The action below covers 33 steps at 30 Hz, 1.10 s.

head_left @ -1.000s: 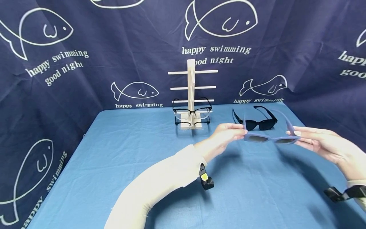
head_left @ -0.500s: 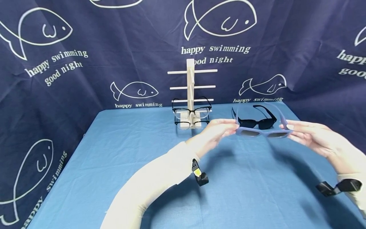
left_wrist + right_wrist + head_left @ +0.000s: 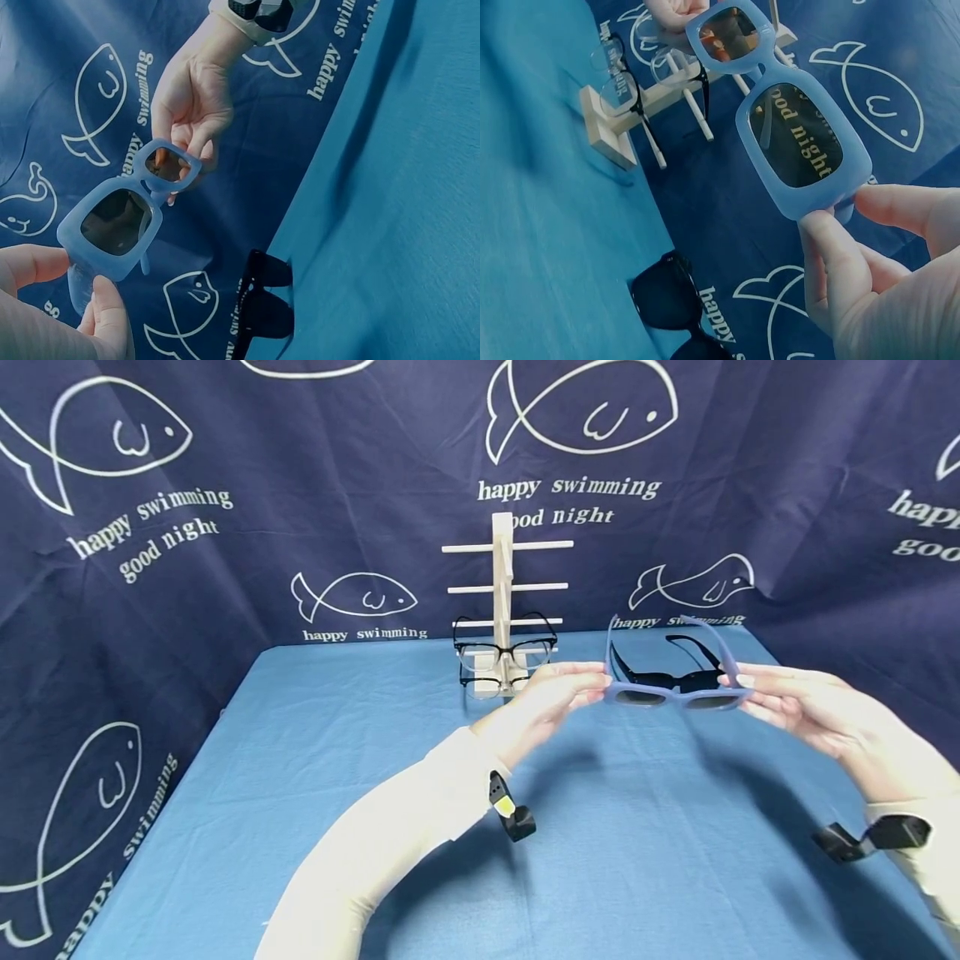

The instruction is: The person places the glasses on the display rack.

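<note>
Blue-framed sunglasses with dark lenses hang above the table, arms unfolded and pointing away from me. My left hand pinches their left corner between thumb and fingers. At the opposite corner, my right hand pinches the frame near the hinge. Both wrist views show the frame between the two hands, and the right wrist view shows thumb and fingers at the corner of the blue sunglasses. Black sunglasses lie on the table behind, partly covered by the blue pair in the head view.
A wooden glasses stand with several crossbars rises at the back middle. Two pairs of dark-rimmed eyeglasses sit on its lower bars; its upper bars are bare. A blue cloth covers the table, and a navy fish-print curtain hangs behind.
Both hands have carried the blue sunglasses leftward and slightly up in the head view, towards the stand. The black sunglasses and the eyeglasses on the stand have stayed in place.
</note>
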Tool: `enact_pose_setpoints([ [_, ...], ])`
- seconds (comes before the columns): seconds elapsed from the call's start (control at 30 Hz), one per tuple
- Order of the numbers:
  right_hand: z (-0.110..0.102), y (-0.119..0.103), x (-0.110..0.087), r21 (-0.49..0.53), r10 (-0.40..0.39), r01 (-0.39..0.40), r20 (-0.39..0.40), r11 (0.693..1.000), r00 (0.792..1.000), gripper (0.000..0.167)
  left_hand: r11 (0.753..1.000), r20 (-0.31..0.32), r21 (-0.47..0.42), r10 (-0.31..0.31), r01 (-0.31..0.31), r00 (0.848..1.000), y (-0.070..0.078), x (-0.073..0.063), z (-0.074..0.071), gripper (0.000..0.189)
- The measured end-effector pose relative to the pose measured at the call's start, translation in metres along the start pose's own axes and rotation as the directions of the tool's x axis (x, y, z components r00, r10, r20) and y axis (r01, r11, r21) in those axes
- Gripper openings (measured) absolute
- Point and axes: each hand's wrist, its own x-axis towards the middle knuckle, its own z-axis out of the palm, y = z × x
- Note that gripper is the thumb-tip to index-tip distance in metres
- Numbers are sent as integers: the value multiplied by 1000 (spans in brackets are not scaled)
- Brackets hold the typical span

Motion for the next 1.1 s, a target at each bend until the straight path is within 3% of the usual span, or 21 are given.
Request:
enact_pose_setpoints([
  [0.5,13,-5,24,8,18,-17,-83,1000,996,42,996,-41,-62,69,-71,997,13,-9,-13,32],
  [0.7,21,-6,33,-26,22,-26,-124,999,992,41,997,-40,-31,72,-73,997,20,-14,-20,33],
  [0.97,29,-4,44,-1,12,-12,-58,1000,998,39,997,-46,-20,72,-73,996,29,-18,-30,34],
  [1.1,33,-1,48,7,15,-14,-65,1000,998,38,998,-38,-6,63,-63,997,31,-20,-36,34],
])
